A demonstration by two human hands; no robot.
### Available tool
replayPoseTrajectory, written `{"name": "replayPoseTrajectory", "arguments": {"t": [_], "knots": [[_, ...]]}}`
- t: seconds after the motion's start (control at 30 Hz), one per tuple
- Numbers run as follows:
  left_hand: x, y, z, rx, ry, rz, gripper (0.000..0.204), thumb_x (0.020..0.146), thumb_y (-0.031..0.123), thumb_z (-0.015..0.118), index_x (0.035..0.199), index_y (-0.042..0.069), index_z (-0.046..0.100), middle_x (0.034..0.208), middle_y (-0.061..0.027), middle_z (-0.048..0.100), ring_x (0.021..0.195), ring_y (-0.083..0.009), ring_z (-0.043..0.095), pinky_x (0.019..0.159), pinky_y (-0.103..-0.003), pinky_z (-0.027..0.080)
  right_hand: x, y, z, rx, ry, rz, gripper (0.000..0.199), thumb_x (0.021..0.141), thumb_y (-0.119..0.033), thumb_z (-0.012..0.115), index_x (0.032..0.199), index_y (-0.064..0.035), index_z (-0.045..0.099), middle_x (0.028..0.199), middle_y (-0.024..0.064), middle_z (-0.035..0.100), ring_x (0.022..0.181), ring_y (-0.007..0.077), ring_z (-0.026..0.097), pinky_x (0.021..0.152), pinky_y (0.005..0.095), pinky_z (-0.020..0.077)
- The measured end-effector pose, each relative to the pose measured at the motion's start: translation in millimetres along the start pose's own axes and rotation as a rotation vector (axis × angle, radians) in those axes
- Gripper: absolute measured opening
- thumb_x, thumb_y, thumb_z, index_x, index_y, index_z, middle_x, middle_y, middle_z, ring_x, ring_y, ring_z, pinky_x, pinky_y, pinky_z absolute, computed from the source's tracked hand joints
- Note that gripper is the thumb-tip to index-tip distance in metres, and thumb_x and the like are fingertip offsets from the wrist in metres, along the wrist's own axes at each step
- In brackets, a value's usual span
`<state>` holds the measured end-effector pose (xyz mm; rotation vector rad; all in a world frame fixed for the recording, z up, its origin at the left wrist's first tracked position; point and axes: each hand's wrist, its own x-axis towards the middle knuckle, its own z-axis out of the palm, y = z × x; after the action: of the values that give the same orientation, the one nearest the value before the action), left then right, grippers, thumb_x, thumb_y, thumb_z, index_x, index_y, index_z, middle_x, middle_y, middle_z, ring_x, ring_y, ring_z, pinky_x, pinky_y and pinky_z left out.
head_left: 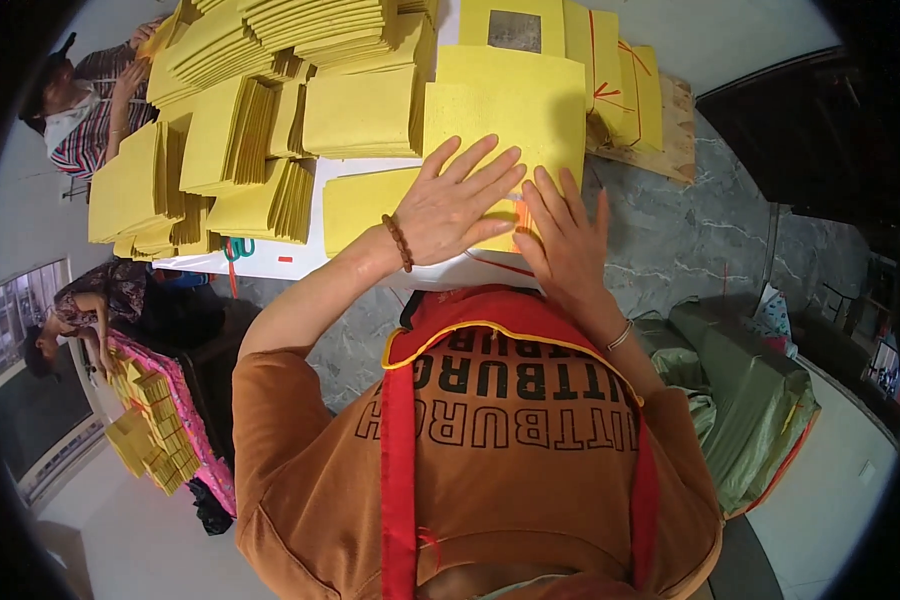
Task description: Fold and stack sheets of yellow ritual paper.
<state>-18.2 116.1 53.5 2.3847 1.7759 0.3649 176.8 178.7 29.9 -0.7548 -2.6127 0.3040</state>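
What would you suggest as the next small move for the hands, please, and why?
I would probably smooth the large yellow sheet gently outward with the left hand, letting the right hand steady it: both appear to lie over its lower part, fingers extended, neither visibly pinching an edge.

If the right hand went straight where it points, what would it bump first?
The right hand would likely meet the yellow sheet in front of it first, though depth is hard to judge.
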Motion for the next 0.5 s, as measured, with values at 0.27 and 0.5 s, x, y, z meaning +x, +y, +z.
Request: {"name": "replayPoseTrajectory", "arguments": {"t": [0.27,0.5], "knots": [[5,-9,-5,0.029,0.083,0.099,0.05,0.079,0.011,0.058,0.126,0.0,0.043,0.133,-0.0154,0.041,0.122,-0.0291,0.041,0.098,-0.042,0.034,-3,6,-1,0.084,-0.027,0.043,0.048,0.084,-0.029,0.055,0.126,-0.0069,0.048,0.135,0.0073,0.042,0.128,0.0286,0.034,0.1,0.0614,0.0193],[27,9,-2,0.311,0.071,-0.065,0.05,0.074,0.02,0.064,0.118,0.002,0.047,0.121,-0.012,0.049,0.103,-0.024,0.05,0.077,-0.035,0.042,11,25,-21,1.201,0.045,0.455,0.049,0.097,-0.025,0.037,0.137,-0.0004,0.025,0.133,0.012,0.044,0.125,0.0205,0.039,0.106,0.0323,0.026]]}}
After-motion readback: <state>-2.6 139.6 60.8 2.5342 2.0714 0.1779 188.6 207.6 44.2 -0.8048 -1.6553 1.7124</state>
